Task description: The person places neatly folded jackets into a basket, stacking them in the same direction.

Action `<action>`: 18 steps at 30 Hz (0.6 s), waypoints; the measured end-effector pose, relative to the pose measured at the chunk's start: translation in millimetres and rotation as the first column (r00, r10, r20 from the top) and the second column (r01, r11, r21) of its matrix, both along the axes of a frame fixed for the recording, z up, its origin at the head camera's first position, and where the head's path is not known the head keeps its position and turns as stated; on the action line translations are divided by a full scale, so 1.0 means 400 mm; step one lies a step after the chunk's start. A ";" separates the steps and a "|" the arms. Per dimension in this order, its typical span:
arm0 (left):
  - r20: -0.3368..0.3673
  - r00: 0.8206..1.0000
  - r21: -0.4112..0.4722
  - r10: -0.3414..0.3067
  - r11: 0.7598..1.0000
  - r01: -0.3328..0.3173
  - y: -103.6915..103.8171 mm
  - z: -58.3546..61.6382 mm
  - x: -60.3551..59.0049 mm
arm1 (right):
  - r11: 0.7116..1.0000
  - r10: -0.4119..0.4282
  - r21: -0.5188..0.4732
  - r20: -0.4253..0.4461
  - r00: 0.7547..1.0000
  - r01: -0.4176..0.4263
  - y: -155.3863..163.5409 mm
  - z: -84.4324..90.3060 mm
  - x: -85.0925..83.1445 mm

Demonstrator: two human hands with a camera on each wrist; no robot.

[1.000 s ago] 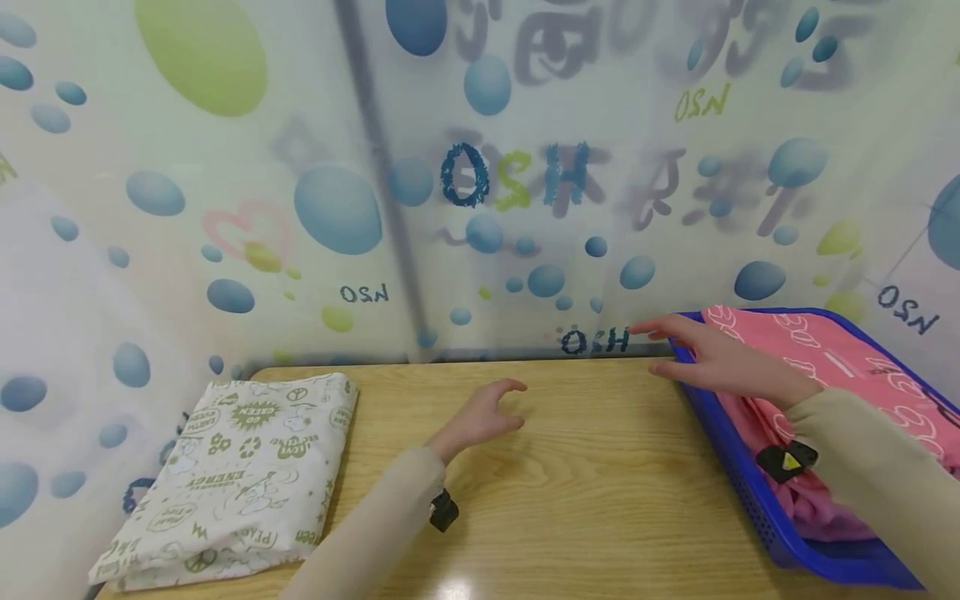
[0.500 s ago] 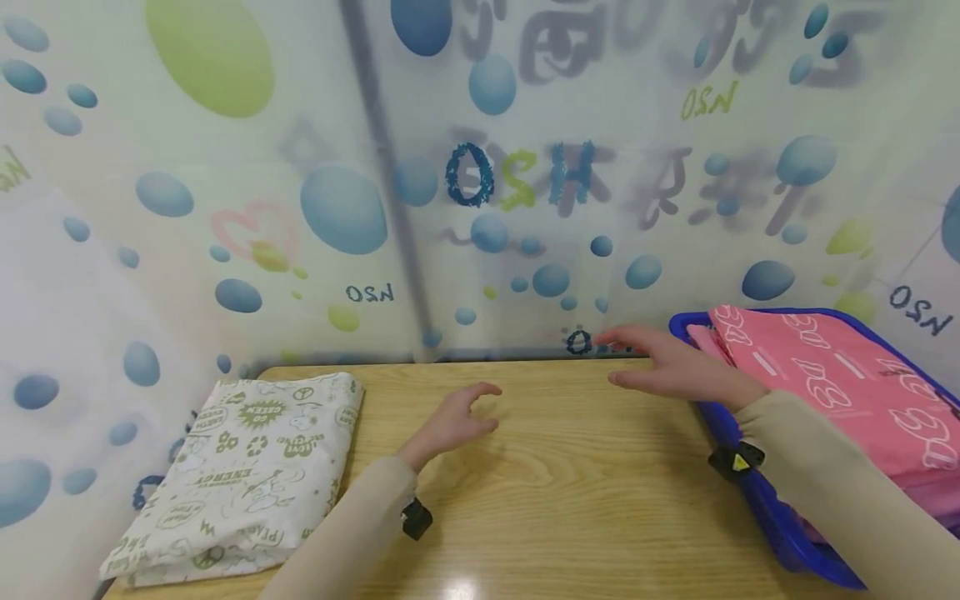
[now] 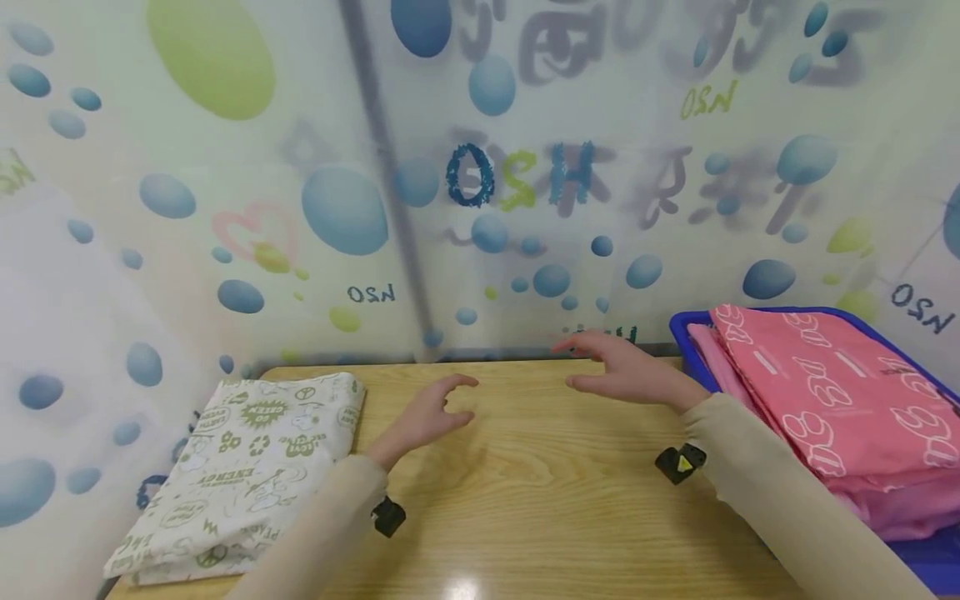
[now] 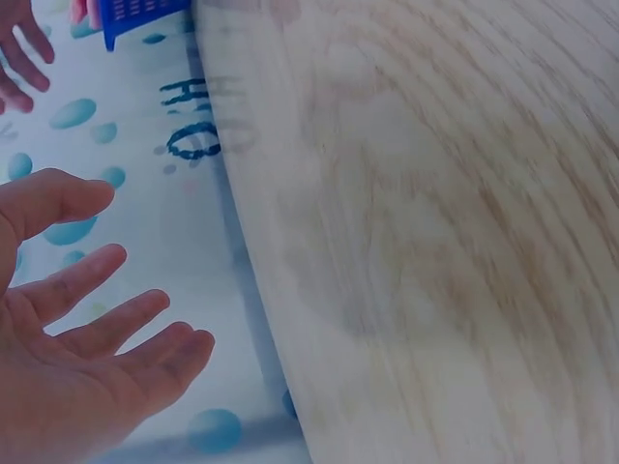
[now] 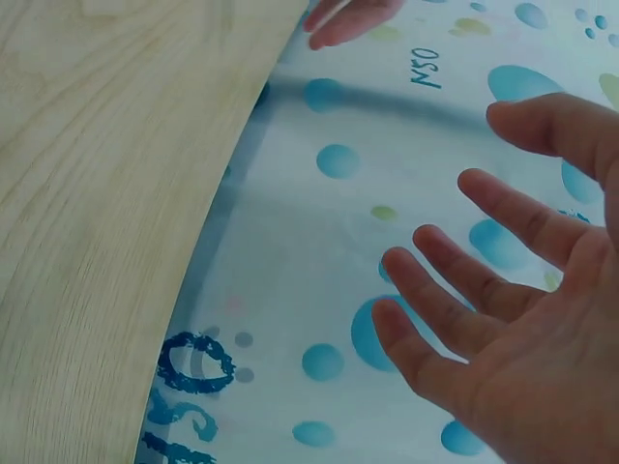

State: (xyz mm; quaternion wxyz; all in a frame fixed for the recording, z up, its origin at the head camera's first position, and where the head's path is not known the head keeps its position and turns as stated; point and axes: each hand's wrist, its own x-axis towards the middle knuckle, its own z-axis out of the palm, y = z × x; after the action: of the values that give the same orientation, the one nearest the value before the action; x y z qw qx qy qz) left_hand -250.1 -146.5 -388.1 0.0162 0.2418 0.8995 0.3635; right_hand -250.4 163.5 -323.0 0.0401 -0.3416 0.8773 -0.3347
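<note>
My left hand (image 3: 426,415) hovers over the wooden table (image 3: 540,483), its fingers relaxed and nothing in them. To its left lies a folded white cloth (image 3: 262,450) printed with green drawings and words. My right hand (image 3: 630,371), also holding nothing, hangs over the far part of the table with fingers spread. Right of it, folded pink cloth (image 3: 847,383) with white outlined figures fills a blue basket (image 3: 693,354). Both wrist views show loosely bent, separated fingers: the left hand (image 4: 97,358) in one, the right hand (image 5: 522,309) in the other.
A pale curtain (image 3: 487,275) with blue and green bubbles and "H2O" lettering stands behind the table's far edge and along the sides. The basket takes up the right side, the white cloth the left. Small black devices (image 3: 681,463) sit at both wrists.
Both hands have moved left, the right one away from over the basket's edge, leaving more of the pink cloth in sight. The cloths and basket have stayed in place.
</note>
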 end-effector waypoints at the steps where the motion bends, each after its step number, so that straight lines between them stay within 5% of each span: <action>1: 0.003 1.000 0.001 0.003 1.000 -0.003 -0.005 0.003 0.001 | 1.000 0.004 0.004 -0.009 1.000 -0.004 -0.006 -0.001 0.000; 18: -0.026 1.000 -0.026 0.011 1.000 -0.012 -0.069 0.032 0.031 | 0.998 -0.002 0.063 0.007 1.000 0.002 -0.063 -0.078 0.016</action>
State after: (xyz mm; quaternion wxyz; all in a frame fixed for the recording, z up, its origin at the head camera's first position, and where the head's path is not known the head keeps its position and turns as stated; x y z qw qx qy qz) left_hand -237.5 -174.2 -375.2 0.0056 0.2413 0.9057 0.3484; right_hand -244.0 138.1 -354.3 0.0537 -0.3382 0.8876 -0.3082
